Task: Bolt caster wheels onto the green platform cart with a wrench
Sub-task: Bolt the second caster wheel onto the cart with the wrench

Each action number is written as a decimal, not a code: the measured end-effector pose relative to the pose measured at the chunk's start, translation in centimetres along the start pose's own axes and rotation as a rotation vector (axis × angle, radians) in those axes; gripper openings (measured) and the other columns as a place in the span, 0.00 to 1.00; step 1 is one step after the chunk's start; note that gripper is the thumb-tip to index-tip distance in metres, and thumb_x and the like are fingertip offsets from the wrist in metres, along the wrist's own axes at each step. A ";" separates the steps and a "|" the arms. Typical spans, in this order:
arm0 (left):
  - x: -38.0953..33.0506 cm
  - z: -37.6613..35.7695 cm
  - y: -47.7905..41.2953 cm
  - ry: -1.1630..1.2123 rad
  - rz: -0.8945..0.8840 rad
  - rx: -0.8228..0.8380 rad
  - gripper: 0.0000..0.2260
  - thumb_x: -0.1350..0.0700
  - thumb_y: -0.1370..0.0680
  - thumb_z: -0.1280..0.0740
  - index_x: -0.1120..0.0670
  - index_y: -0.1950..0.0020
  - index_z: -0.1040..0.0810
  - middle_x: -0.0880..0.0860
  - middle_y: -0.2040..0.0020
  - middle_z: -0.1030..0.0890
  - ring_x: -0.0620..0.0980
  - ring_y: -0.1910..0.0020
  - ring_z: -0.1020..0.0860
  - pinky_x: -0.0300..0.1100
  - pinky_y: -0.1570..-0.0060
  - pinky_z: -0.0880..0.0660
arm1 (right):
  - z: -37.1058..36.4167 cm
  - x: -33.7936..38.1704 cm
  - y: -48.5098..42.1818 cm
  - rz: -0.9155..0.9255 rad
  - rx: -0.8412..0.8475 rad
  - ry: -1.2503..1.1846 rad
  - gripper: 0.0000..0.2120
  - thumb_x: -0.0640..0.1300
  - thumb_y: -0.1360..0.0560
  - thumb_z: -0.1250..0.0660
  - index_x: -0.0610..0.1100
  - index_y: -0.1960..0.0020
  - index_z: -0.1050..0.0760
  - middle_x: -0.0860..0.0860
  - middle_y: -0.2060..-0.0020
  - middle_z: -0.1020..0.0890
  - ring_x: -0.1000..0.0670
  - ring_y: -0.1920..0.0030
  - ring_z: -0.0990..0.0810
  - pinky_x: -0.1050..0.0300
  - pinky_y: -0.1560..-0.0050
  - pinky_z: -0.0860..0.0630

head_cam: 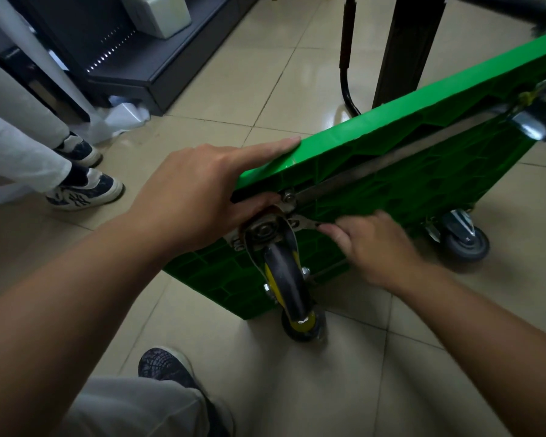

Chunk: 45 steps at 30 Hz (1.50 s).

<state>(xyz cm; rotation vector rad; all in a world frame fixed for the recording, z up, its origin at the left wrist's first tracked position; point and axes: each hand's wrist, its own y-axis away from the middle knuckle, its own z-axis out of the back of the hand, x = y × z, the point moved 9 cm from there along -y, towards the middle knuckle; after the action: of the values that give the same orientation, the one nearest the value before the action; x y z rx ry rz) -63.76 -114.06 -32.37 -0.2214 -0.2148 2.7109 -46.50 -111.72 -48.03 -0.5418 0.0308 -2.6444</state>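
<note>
The green platform cart (391, 171) stands tilted on one long edge on the tiled floor (259, 77), its ribbed underside facing the person. The left hand (196, 190) grips the cart's upper near corner, with the forefinger laid straight along the top edge and the thumb tucked under beside the caster's mounting plate (265, 230). The yellow-hubbed caster wheel (287, 288) sits on that plate at the near corner. The right hand (379, 247), blurred, has its fingers curled round a wrench (306, 223) whose head meets the plate's right side. A grey caster (465, 241) sits at the lower far corner, and another (530, 124) at the upper right. A metal bar (375, 165) runs across the underside. Another person's sneakers (85, 190) stand at the left.
</note>
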 end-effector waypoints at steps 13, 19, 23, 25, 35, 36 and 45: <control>-0.1 0.3 0.1 0.006 -0.003 -0.033 0.30 0.40 0.23 0.31 0.33 0.23 0.35 0.50 0.51 0.14 0.49 0.66 0.29 0.43 0.65 0.32 | -5.0 -0.9 4.4 -0.085 0.107 -0.324 0.34 0.75 0.26 0.50 0.45 0.68 0.31 0.52 0.75 0.28 0.50 0.72 0.28 0.56 0.63 0.38; 0.0 0.0 0.0 0.015 -0.001 -0.003 0.30 0.40 0.23 0.31 0.33 0.22 0.36 0.49 0.43 0.14 0.53 0.59 0.20 0.46 0.61 0.26 | 4.4 -1.6 0.8 0.097 0.002 -0.023 0.28 0.71 0.21 0.50 0.51 0.67 0.33 0.54 0.76 0.30 0.53 0.69 0.31 0.55 0.62 0.32; 0.0 0.0 0.1 -0.002 0.008 0.002 0.30 0.40 0.23 0.32 0.33 0.22 0.37 0.48 0.43 0.15 0.51 0.61 0.22 0.44 0.62 0.30 | 8.4 2.0 -1.0 0.335 -0.134 0.339 0.27 0.68 0.21 0.50 0.51 0.68 0.32 0.53 0.75 0.25 0.49 0.71 0.28 0.55 0.56 0.32; 0.0 -0.1 0.0 -0.006 0.009 0.009 0.30 0.40 0.22 0.33 0.33 0.22 0.38 0.48 0.44 0.15 0.48 0.62 0.25 0.43 0.62 0.32 | 8.6 2.3 -1.5 0.367 -0.111 0.438 0.30 0.70 0.21 0.54 0.51 0.66 0.28 0.53 0.72 0.22 0.49 0.67 0.23 0.54 0.53 0.31; -0.1 0.0 0.1 -0.007 0.010 0.004 0.30 0.41 0.22 0.32 0.34 0.22 0.37 0.48 0.46 0.14 0.46 0.64 0.28 0.42 0.62 0.32 | 8.6 4.1 -1.5 0.425 -0.252 0.546 0.32 0.68 0.20 0.55 0.49 0.63 0.22 0.50 0.69 0.19 0.47 0.65 0.20 0.50 0.51 0.32; -0.1 0.0 0.1 -0.001 0.010 0.010 0.30 0.41 0.22 0.32 0.33 0.22 0.37 0.48 0.44 0.14 0.47 0.63 0.26 0.43 0.62 0.29 | 8.2 3.7 -1.5 0.407 -0.258 0.528 0.32 0.68 0.21 0.55 0.49 0.64 0.23 0.49 0.69 0.19 0.46 0.65 0.20 0.50 0.51 0.32; 0.0 0.1 0.2 0.018 0.006 -0.014 0.30 0.41 0.23 0.31 0.33 0.22 0.36 0.47 0.47 0.14 0.50 0.63 0.22 0.45 0.63 0.27 | 5.7 1.7 -1.4 0.452 -0.374 0.409 0.27 0.63 0.19 0.44 0.46 0.63 0.19 0.46 0.70 0.19 0.43 0.67 0.19 0.51 0.47 0.27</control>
<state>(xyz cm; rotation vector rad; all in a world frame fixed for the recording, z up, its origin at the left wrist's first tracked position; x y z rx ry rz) -63.83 -114.29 -32.27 -0.2511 -0.2284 2.7131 -46.33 -110.85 -41.95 -0.0766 0.6964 -2.2580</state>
